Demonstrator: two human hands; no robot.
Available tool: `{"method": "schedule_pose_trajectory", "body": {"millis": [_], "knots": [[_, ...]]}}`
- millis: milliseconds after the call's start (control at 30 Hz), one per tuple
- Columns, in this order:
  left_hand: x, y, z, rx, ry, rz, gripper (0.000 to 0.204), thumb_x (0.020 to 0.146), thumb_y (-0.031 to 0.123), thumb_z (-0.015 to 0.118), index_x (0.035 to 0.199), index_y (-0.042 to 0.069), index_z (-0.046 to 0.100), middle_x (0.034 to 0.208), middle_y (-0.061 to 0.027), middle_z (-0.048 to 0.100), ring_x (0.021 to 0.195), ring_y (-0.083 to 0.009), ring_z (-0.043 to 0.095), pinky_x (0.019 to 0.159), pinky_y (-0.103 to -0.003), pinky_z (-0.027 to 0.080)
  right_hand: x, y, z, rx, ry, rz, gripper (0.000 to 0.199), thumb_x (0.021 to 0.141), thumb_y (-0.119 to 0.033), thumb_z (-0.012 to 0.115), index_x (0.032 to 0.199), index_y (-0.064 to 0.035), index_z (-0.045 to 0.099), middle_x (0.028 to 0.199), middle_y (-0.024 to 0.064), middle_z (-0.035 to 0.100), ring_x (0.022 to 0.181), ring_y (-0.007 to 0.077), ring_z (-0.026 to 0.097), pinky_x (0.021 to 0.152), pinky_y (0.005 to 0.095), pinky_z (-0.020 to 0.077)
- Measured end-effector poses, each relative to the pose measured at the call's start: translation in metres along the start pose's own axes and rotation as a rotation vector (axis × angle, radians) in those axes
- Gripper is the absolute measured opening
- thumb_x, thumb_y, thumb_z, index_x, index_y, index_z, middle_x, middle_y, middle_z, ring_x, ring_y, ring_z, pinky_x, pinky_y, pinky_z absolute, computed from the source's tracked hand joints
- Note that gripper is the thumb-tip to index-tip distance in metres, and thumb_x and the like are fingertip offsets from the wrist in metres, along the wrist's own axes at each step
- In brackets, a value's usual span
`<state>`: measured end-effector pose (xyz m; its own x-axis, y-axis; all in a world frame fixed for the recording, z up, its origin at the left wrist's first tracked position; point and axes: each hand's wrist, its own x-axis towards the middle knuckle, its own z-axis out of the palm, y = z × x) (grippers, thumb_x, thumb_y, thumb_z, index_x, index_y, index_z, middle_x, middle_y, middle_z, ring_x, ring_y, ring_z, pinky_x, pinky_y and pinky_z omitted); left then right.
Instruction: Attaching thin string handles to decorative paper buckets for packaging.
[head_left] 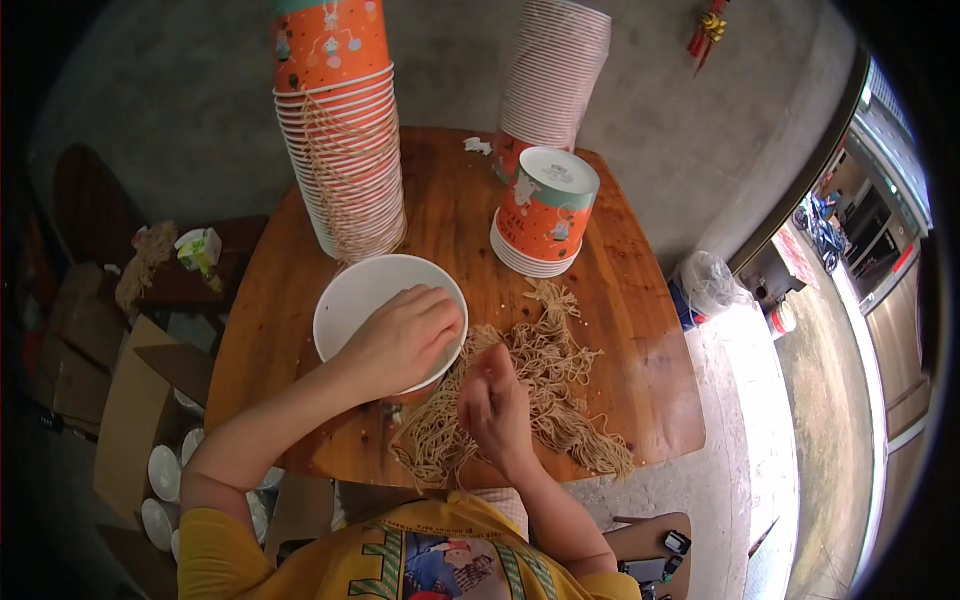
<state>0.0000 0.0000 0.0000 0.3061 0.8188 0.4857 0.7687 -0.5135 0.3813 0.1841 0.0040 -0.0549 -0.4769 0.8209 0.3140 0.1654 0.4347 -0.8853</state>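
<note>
Supporting everything within my reach, the wooden table [645, 370] has a brown, glossy surface with visible grain, dark knots and rounded corners. At its far left stands the tall tub stack [350, 120], a column of nested round containers with orange printed walls and closely spaced white rims; thin tan strands [325, 150] hang down its side. At the far right stands a second column, the rear stack [557, 75], pale and ribbed by its rims. In front of it sits a short inverted stack [548, 215], tapered, orange and green, with a flat white base facing up

The cord heap [575, 385] lies directly under and around my right hand [497, 400], spreading toward the near edge in loose, wavy, tangled tan lengths of matte texture. The open tub [345, 300] lies beneath my left hand [415, 335], mouth up, with a smooth white interior and circular rim; this hand crosses its right side

Grip state, left: fingers curled down and close together; I cannot tell whether they pinch anything. Grip state, right: fingers bent inward above the cord; I cannot tell whether a strand is pinched. Smallest item: a crumpled white scrap [478, 146] near the far edge
</note>
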Motion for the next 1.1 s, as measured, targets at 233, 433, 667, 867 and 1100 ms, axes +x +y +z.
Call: {"method": "schedule_pose_trajectory", "body": {"millis": [233, 433, 667, 867, 1100], "knots": [[-0.007, 0.017, -0.019, -0.167, -0.060, -0.220, 0.012, 0.085, 0.011, 0.063, 0.086, 0.006, 0.052, 0.091, -0.0090, 0.056, 0.090, -0.0295, 0.055, 0.080, -0.040, 0.045, -0.011, -0.013, -0.005, 0.255, -0.015, 0.255, 0.015, 0.098, -0.014, 0.054, 0.109, -0.0045, 0.051, 0.061, 0.0029, 0.058, 0.053, 0.0082, 0.056, 0.052, 0.0246, 0.0448], [-0.052, 0.023, -0.036, 0.139, -0.089, -0.105, 0.015, 0.083, 0.015, 0.066, 0.090, 0.006, 0.056, 0.093, -0.0078, 0.056, 0.094, -0.0282, 0.054, 0.085, -0.040, 0.043, -0.030, -0.018, -0.010, 0.065, -0.043, 0.202, 0.012, 0.098, -0.014, 0.056, 0.101, -0.0024, 0.056, 0.065, 0.0009, 0.061, 0.061, 0.0053, 0.059, 0.057, 0.0217, 0.0481], [-0.081, 0.023, -0.031, 0.374, 0.340, -0.306, 0.023, 0.081, 0.005, 0.066, 0.101, 0.006, 0.054, 0.103, -0.0131, 0.050, 0.100, -0.0338, 0.051, 0.085, -0.042, 0.043, -0.037, -0.014, 0.015, 0.066, -0.112, 0.068, 0.011, 0.094, -0.013, 0.062, 0.100, -0.0041, 0.061, 0.068, 0.0103, 0.065, 0.061, 0.0176, 0.068, 0.057, 0.0292, 0.0510], [-0.103, 0.033, 0.015, -0.825, 0.331, -0.781, 0.018, 0.097, 0.019, 0.058, 0.103, 0.002, 0.061, 0.093, -0.0009, 0.060, 0.083, -0.0073, 0.057, 0.077, -0.020, 0.045, -0.038, -0.024, 0.026, 0.004, -0.162, 0.026, 0.012, 0.092, -0.013, 0.064, 0.101, -0.0051, 0.062, 0.077, 0.0145, 0.066, 0.066, 0.0275, 0.068, 0.058, 0.0340, 0.0516], [-0.086, 0.041, 0.020, -1.413, 0.188, -0.992, 0.022, 0.098, 0.022, 0.055, 0.101, 0.002, 0.065, 0.089, -0.0007, 0.063, 0.083, -0.0058, 0.056, 0.077, -0.021, 0.045, -0.038, -0.021, 0.028, -0.011, -0.147, -0.008, 0.012, 0.090, -0.013, 0.064, 0.098, -0.0049, 0.061, 0.081, 0.0158, 0.066, 0.069, 0.0328, 0.066, 0.059, 0.0377, 0.0516]]}}
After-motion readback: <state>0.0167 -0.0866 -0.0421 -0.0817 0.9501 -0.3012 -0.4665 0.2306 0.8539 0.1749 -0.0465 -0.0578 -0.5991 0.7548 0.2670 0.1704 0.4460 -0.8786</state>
